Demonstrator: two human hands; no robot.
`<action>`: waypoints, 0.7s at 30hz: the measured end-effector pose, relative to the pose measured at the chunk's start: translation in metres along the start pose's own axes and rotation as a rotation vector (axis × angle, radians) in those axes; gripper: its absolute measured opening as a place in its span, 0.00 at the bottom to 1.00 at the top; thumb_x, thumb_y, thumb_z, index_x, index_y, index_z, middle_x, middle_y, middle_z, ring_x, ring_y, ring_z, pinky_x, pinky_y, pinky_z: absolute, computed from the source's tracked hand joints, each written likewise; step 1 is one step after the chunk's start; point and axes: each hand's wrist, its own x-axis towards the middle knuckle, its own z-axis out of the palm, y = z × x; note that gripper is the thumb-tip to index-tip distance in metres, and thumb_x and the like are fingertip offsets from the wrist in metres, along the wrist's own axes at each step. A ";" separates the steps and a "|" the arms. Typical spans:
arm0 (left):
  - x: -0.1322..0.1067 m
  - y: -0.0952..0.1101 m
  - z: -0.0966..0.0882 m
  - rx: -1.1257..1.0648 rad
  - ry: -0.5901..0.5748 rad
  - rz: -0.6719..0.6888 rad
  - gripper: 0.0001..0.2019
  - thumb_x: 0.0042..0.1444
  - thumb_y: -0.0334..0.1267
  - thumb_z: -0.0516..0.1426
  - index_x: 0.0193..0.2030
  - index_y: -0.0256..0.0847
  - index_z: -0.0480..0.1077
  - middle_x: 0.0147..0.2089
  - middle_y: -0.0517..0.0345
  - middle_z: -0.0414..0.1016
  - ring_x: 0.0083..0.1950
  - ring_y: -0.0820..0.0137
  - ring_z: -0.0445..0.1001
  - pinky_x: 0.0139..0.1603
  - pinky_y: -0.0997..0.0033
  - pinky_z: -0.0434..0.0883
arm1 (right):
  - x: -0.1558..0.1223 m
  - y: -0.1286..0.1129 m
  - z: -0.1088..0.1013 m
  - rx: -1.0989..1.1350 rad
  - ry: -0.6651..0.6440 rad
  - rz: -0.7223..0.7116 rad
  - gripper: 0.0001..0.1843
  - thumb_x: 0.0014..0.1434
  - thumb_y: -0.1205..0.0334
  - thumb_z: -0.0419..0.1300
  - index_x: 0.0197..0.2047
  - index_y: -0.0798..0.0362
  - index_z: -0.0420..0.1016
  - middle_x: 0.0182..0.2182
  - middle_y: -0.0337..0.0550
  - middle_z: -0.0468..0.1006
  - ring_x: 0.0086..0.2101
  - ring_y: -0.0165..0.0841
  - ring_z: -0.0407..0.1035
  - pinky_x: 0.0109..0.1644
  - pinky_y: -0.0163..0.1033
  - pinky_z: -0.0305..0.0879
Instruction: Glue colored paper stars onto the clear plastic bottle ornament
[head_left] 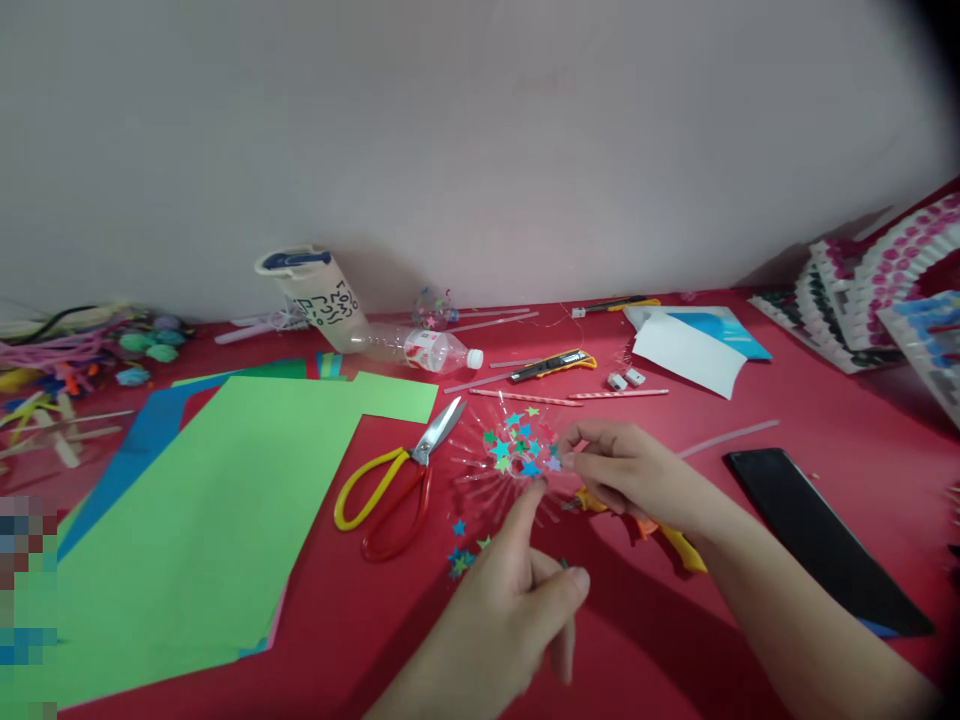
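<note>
A clear plastic piece cut into radiating strips [487, 425] lies on the red table, with several blue and green paper-thin stars [514, 447] over its middle. My right hand [626, 465] is closed in a pinch at its right side. A lavender star [553, 464] sits right by those fingertips; whether they hold anything I cannot make out. My left hand [510, 610] is in front, holding nothing, with index finger and thumb stretched out and the index tip at the piece's near edge. Loose stars [461, 562] lie left of it. Partly hidden beneath my right hand is a yellow-orange tool [682, 550].
Scissors [420, 455] and green paper sheets [217, 510] lie left. Behind are a plastic bottle [442, 352], a cutter knife [551, 366], straws [525, 397] and a tilted cream cup [319, 295]. A black phone-like slab [817, 535] and white paper [686, 352] lie right.
</note>
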 end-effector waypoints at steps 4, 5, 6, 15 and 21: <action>0.008 -0.008 0.005 -0.168 0.017 0.017 0.42 0.58 0.40 0.51 0.67 0.42 0.23 0.21 0.69 0.68 0.11 0.82 0.51 0.11 0.84 0.49 | 0.003 0.002 -0.003 -0.027 0.001 0.007 0.10 0.61 0.55 0.51 0.34 0.53 0.65 0.10 0.25 0.58 0.11 0.21 0.46 0.15 0.26 0.43; 0.009 -0.009 0.006 -0.208 0.007 0.022 0.43 0.58 0.40 0.52 0.67 0.42 0.22 0.22 0.68 0.68 0.11 0.83 0.52 0.11 0.84 0.49 | 0.004 0.003 -0.004 -0.025 -0.005 0.011 0.09 0.61 0.56 0.52 0.35 0.53 0.66 0.10 0.25 0.58 0.11 0.21 0.46 0.16 0.26 0.43; 0.010 -0.009 0.006 -0.246 -0.004 0.028 0.43 0.57 0.40 0.53 0.67 0.42 0.22 0.22 0.68 0.68 0.11 0.83 0.52 0.11 0.84 0.49 | 0.005 0.004 -0.004 -0.022 -0.013 0.018 0.09 0.60 0.56 0.52 0.35 0.52 0.66 0.10 0.25 0.58 0.11 0.21 0.46 0.16 0.27 0.43; 0.015 -0.009 0.005 -0.455 0.019 0.040 0.39 0.56 0.32 0.52 0.68 0.44 0.30 0.23 0.67 0.67 0.12 0.83 0.52 0.11 0.85 0.48 | 0.010 0.013 -0.005 -0.005 -0.059 0.021 0.07 0.59 0.57 0.54 0.34 0.50 0.67 0.11 0.26 0.57 0.13 0.23 0.49 0.17 0.29 0.45; 0.017 -0.011 0.007 -0.469 0.073 0.064 0.35 0.55 0.31 0.52 0.67 0.44 0.38 0.22 0.67 0.66 0.11 0.84 0.50 0.11 0.85 0.47 | 0.010 0.014 -0.005 0.002 -0.072 0.024 0.07 0.59 0.57 0.54 0.34 0.51 0.66 0.13 0.27 0.58 0.14 0.23 0.49 0.17 0.29 0.43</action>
